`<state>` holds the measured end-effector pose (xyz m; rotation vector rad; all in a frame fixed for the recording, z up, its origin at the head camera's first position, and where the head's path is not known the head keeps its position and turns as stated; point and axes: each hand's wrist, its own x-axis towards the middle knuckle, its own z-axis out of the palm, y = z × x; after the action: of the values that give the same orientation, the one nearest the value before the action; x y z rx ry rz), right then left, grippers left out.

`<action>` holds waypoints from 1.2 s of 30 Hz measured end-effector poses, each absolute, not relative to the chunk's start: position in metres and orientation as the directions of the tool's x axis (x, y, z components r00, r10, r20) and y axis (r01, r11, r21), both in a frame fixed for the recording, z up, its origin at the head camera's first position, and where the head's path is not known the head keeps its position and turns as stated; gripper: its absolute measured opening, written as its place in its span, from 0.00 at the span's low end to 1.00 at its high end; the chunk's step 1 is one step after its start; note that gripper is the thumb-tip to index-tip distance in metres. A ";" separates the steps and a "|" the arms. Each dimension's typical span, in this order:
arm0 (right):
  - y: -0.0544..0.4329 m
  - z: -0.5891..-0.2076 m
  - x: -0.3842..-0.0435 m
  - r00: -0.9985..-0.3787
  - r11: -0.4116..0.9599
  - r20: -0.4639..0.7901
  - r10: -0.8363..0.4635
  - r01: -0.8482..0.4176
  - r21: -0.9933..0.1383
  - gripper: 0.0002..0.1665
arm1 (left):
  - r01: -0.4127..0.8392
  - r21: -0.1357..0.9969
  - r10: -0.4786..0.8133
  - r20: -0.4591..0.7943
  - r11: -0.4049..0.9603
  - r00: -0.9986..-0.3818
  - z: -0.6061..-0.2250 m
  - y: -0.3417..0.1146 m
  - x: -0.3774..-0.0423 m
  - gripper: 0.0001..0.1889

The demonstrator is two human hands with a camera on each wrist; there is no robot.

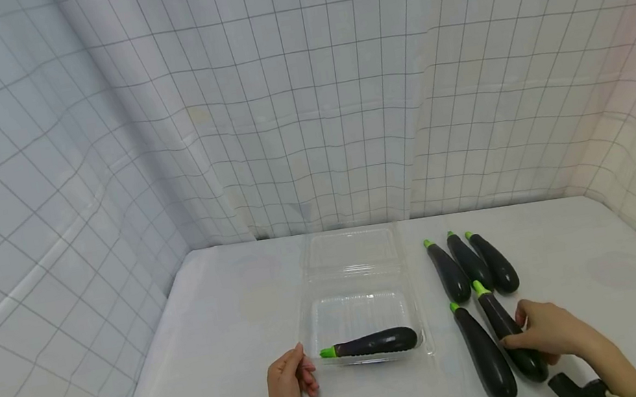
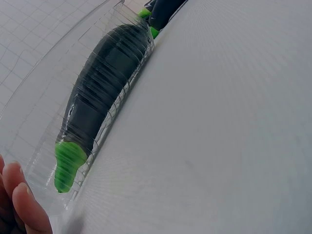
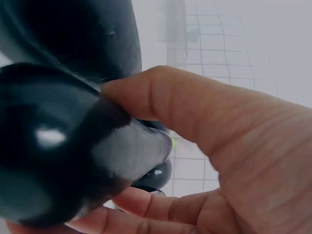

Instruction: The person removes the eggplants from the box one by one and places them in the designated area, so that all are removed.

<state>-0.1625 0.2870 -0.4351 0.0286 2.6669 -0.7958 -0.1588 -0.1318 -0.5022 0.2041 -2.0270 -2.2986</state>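
A clear plastic clamshell box (image 1: 360,308) lies unfolded on the table, its lid half toward the back. Along its front side lies one dark eggplant (image 1: 376,342) with a green stem, pointing left; the left wrist view shows this eggplant (image 2: 105,80) through the ribbed wall. My left hand (image 1: 288,387) is beside the box's front left corner, fingers loosely bent; contact with the rim is unclear. On the right, my right hand (image 1: 554,331) grips another eggplant (image 1: 510,328), thumb on one side and fingers on the other. That eggplant (image 3: 48,146) fills the left of the right wrist view.
Immediately left of the gripped eggplant lies a loose eggplant (image 1: 485,356). Behind it are three more, the leftmost eggplant (image 1: 450,273) nearest the box. A white cloth covers the table (image 1: 220,332). Grid-patterned curtains (image 1: 301,90) surround the back and sides.
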 end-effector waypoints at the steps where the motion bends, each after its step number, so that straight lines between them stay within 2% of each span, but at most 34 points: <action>1: 0.287 -0.436 -0.162 -0.933 0.843 -0.351 -0.077 0.127 -0.523 0.26 | -0.037 0.991 -0.139 -0.055 -0.129 -0.989 -0.502 -0.132 -0.159 0.26; 7: 0.289 -0.438 -0.162 -0.923 0.836 -0.376 -0.074 0.148 -0.528 0.27 | -0.043 0.991 -0.138 -0.060 -0.124 -0.989 -0.502 -0.132 -0.159 0.26; 22: 0.290 -0.439 -0.160 -0.931 0.830 -0.351 -0.103 0.115 -0.546 0.28 | -0.030 0.992 -0.136 -0.046 -0.119 -0.990 -0.499 -0.131 -0.157 0.26; 36: 0.287 -0.438 -0.162 -0.924 0.836 -0.377 -0.066 0.155 -0.526 0.35 | -0.031 0.993 -0.136 -0.047 -0.117 -0.990 -0.497 -0.131 -0.157 0.26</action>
<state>-0.1619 0.2867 -0.4385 0.0658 2.6319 -0.7998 -0.1568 -0.1311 -0.4974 0.1935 -2.0390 -2.2881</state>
